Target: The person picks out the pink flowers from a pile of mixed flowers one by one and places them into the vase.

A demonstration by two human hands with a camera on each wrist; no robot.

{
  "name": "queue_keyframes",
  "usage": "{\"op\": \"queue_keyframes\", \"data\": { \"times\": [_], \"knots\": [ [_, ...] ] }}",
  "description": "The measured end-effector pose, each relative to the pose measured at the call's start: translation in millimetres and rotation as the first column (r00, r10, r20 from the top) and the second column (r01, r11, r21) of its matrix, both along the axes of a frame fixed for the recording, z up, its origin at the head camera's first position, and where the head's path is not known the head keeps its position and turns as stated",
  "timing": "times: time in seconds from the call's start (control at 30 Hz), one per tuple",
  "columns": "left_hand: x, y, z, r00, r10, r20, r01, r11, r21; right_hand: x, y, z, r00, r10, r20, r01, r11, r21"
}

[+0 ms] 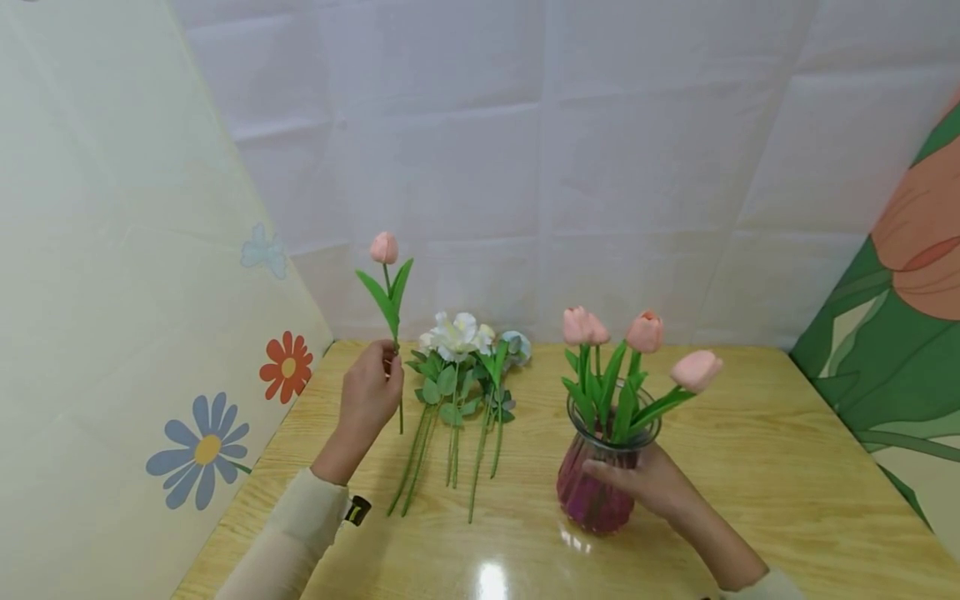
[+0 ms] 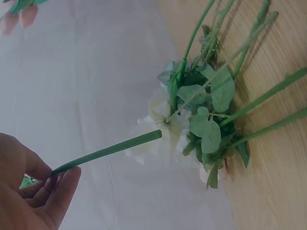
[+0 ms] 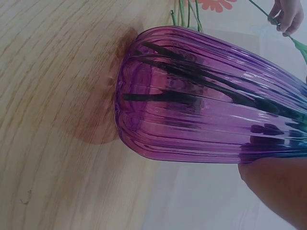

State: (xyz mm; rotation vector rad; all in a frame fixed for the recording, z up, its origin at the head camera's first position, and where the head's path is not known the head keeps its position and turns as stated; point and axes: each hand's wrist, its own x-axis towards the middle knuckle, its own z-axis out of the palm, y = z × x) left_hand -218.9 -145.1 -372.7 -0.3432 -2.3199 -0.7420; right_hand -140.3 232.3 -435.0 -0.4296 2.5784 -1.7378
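Note:
My left hand (image 1: 371, 387) pinches the green stem of a pink tulip (image 1: 384, 248) and holds it upright above the table, left of the lying flowers. In the left wrist view the stem's cut end (image 2: 156, 135) sticks out past the fingertips. Around the upper part of a ribbed purple glass vase (image 1: 596, 492) my right hand (image 1: 648, 479) is curled, thumb across the front. Several pink tulips (image 1: 645, 332) with green leaves stand in the vase. Their dark stems (image 3: 192, 76) show through the glass in the right wrist view. Most right fingers are hidden behind the vase.
Between the hands, white flowers (image 1: 456, 336) and a pale blue bloom (image 1: 517, 347) lie on the wooden table (image 1: 750, 467), stems toward me. A white cloth backdrop (image 1: 465, 167) hangs behind. Printed flower panels (image 1: 210, 450) stand at left and right.

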Motion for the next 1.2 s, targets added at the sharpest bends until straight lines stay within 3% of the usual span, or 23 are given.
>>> {"op": "queue_keyframes", "data": {
  "times": [0.3, 0.73, 1.2],
  "knots": [
    [8.9, 14.7, 7.3, 0.996, -0.055, -0.073, 0.056, 0.998, 0.004, 0.1, -0.4, -1.1, 1.0, 0.003, -0.012, -0.003, 1.0, 0.002],
    [17.5, 36.0, 19.3, 0.989, -0.11, -0.099, 0.114, 0.993, 0.036, 0.6, -1.6, 0.7, 1.0, -0.011, 0.018, 0.011, 1.0, 0.002],
    [27.3, 59.0, 30.9, 0.967, -0.198, -0.158, 0.217, 0.97, 0.111, 0.9, -1.5, 2.0, 1.0, -0.009, 0.024, 0.01, 1.0, -0.004]
  ]
}}
